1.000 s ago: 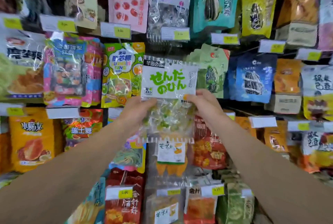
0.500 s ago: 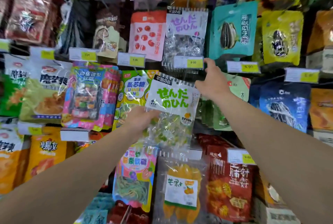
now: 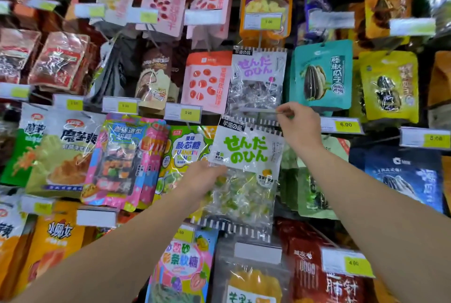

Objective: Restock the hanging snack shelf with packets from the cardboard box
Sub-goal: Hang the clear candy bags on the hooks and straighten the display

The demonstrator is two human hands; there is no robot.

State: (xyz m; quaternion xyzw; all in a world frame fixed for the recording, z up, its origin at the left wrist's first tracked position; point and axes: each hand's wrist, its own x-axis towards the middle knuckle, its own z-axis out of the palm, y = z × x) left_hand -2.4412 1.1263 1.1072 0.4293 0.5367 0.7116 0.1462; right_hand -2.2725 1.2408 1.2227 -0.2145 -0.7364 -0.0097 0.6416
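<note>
A: What can't you make out?

B: The peg the packet should hang on. It is hidden behind the right hand [image 3: 299, 123] and the packets. The top row is blurred, and several price tags are unreadable. The packets low down are cut off by the frame's edge.

A: And the hands?

B: The left hand [image 3: 200, 178] grips the green packet [image 3: 244, 171] at its left edge, fingers curled behind it, thumb in front. The right hand, above and to the right, pinches a thin flat strip [image 3: 258, 110] between thumb and forefinger, lifted edge-on under the purple packet [image 3: 257, 80]. Whether that strip is a price tag holder, I cannot tell.

A: Where is the green packet?

B: Between the hands, tilted, its striped top just below the strip, a punched hole showing near the top.

A: Any writing?

B: Large green "せんだのひん" on it, the same in purple above. A tag [image 3: 345, 125] right of the right hand reads 6.00.
</note>
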